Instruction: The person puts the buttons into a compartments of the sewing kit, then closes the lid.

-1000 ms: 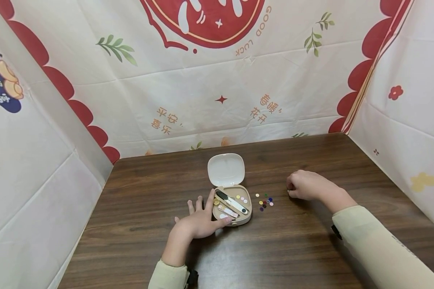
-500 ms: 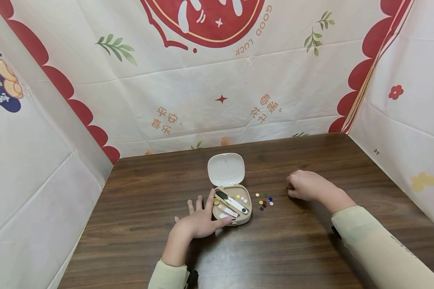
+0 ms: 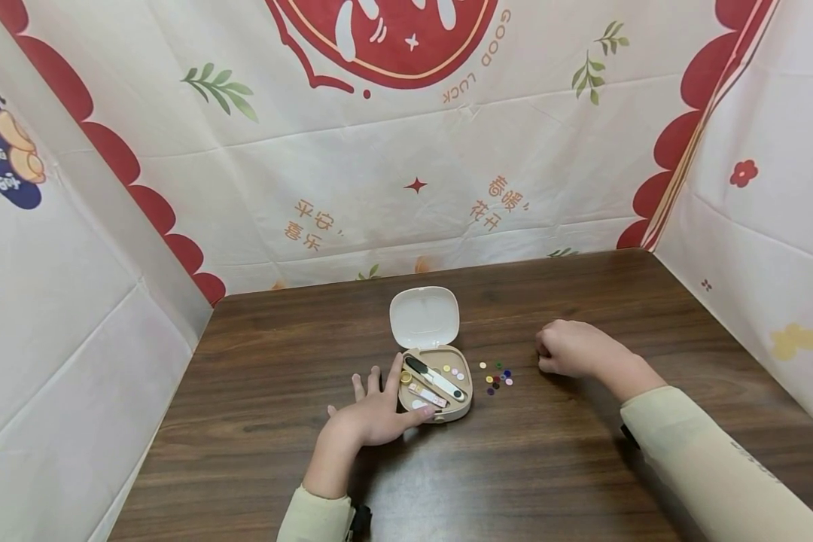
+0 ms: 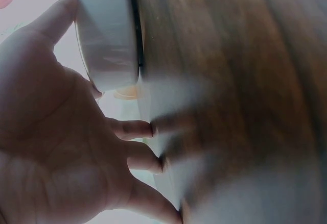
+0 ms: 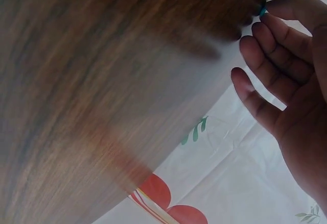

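A beige sewing kit case (image 3: 457, 412) stands on the table with its white lid (image 3: 424, 318) tipped back. My left hand (image 3: 366, 418) rests against its left side and front, fingers spread and straight; in the left wrist view the thumb touches the case wall (image 4: 108, 40). Inside lie black-and-white thread snips (image 3: 435, 378), a patterned strip (image 3: 427, 395), a gold ring-shaped piece (image 3: 405, 378) and a few pale buttons. To the right of the loose buttons, my right hand (image 3: 576, 348) pinches a small teal button (image 5: 263, 10) between thumb and index finger, low over the table.
Several small coloured buttons (image 3: 497, 379) lie loosely on the dark wooden table (image 3: 528, 467), just right of the case. Printed white cloth (image 3: 379, 165) hangs behind the table and along both sides.
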Available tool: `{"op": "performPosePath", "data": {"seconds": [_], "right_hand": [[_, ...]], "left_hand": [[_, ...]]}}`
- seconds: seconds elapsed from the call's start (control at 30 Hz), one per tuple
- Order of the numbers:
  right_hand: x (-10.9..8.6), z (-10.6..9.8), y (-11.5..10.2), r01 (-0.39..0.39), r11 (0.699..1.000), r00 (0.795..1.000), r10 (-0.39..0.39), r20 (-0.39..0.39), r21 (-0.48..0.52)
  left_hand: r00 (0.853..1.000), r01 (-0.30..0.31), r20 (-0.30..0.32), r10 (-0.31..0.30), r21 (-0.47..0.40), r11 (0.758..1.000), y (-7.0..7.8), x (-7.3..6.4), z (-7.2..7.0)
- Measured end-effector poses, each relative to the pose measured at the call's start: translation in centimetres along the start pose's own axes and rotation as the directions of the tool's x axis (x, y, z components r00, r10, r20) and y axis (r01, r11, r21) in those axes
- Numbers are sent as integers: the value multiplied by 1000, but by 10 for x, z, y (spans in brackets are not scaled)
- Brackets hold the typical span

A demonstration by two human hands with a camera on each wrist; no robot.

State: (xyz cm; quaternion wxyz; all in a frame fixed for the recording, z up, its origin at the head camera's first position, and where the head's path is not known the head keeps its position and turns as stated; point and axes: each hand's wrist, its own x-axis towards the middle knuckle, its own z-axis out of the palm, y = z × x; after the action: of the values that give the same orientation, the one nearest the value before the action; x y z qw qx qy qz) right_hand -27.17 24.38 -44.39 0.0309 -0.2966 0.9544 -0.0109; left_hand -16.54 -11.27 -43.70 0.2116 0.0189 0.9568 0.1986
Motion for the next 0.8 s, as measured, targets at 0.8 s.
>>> {"op": "performPosePath", "data": {"seconds": [0.8], "right_hand": [[-2,-1,0,33,999,999,-33,-27,12]], "left_hand": [[1000,-5,-1,5,-5,1000,-1,0,0]]}}
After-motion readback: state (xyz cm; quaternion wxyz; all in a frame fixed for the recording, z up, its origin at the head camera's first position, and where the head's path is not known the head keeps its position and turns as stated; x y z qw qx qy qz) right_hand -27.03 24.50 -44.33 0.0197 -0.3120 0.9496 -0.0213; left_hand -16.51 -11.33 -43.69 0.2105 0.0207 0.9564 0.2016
